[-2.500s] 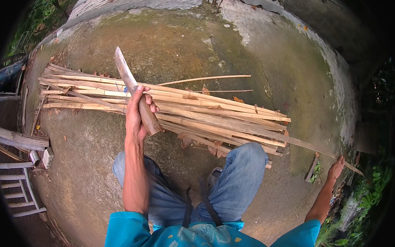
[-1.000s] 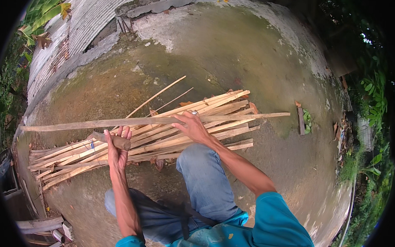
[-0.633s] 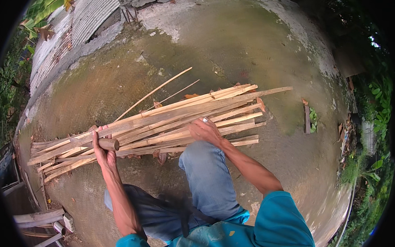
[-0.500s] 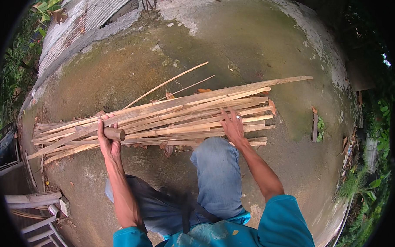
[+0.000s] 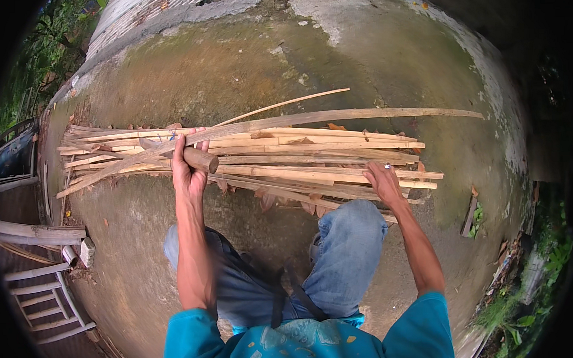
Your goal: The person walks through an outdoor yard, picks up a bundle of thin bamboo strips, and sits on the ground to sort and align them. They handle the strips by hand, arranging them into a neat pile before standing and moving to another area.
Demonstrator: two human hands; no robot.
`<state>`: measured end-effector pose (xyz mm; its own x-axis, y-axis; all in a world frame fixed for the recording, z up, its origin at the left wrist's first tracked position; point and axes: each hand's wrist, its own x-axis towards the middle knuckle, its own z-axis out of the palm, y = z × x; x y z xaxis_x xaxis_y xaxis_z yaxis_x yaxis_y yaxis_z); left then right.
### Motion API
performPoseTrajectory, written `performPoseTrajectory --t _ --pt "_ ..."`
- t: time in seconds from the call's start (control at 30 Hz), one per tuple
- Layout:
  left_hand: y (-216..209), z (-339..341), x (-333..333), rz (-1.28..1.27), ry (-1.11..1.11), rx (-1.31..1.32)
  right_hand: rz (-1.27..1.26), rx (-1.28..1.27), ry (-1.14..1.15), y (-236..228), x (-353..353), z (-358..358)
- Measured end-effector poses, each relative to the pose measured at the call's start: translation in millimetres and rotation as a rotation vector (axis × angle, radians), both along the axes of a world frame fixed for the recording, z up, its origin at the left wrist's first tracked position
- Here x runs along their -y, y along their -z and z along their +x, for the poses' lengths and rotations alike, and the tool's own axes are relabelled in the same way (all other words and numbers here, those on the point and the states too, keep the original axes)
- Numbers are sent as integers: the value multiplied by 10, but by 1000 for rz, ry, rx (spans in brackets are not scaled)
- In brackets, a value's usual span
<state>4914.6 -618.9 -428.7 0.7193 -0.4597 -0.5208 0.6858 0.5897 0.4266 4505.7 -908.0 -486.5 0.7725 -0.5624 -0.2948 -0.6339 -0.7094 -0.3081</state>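
A pile of long, pale split bamboo strips (image 5: 281, 143) lies across the ground before me. My left hand (image 5: 189, 166) is closed around a thick, round wooden handle (image 5: 201, 159), and a greyish blade-like part shows beyond the fingers. The same hand also holds a long, greyer bamboo strip (image 5: 339, 114), which slants over the pile from lower left to upper right. Toward the pile's right end, my right hand (image 5: 385, 182), with a ring on one finger, has its fingers bent onto a bamboo strip (image 5: 337, 175). Its fingertips are partly hidden.
Dry leaves (image 5: 270, 200) lie under and around the strips on the mossy concrete ground (image 5: 240, 70). My bent knee (image 5: 354, 225) is close to the pile's near side. A ladder-like wooden frame (image 5: 48, 306) lies at lower left, and a short wood piece (image 5: 469, 214) at right.
The greyer strip in my left hand now stands more apart from the pile's far side. The strips at the right are more spread out. My right hand has shifted among them; the view has moved too.
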Motion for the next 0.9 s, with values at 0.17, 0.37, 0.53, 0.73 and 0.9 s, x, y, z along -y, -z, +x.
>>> performPoseTrajectory --t 0.17,0.37,0.53,0.73,0.9 --pt "44 -24 64 -48 5 -37 -81 37 -99 -185 30 -3" --pt "59 -64 116 -25 2 -46 -288 102 -335 -3 43 -52" --pt "57 -62 69 4 84 28 22 96 -208 407 71 -110" --pt "0 -54 39 56 69 91 591 -46 65 437 237 -160" --pt "20 -106 116 64 50 43 395 9 259 80 205 70"
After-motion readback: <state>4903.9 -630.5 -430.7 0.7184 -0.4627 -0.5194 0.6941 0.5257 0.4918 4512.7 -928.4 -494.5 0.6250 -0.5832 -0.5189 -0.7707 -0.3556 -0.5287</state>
